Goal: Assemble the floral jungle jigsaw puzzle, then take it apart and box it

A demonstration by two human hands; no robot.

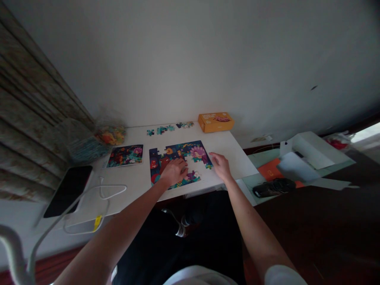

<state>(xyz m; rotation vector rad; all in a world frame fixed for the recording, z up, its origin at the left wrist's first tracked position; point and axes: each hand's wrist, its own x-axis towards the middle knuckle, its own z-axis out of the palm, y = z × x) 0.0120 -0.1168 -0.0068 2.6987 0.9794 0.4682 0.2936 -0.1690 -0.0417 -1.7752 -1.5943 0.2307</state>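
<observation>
The partly filled puzzle (175, 152) lies flat on the white surface (219, 144) in front of me, its long axis running left to right, the right end angled slightly toward the wall (190, 71) and the far edge facing it. My left hand (175, 171) is over its near middle, my right hand (220, 165) just beside its right edge; I cannot tell whether either grip is apart or closed on anything.
</observation>
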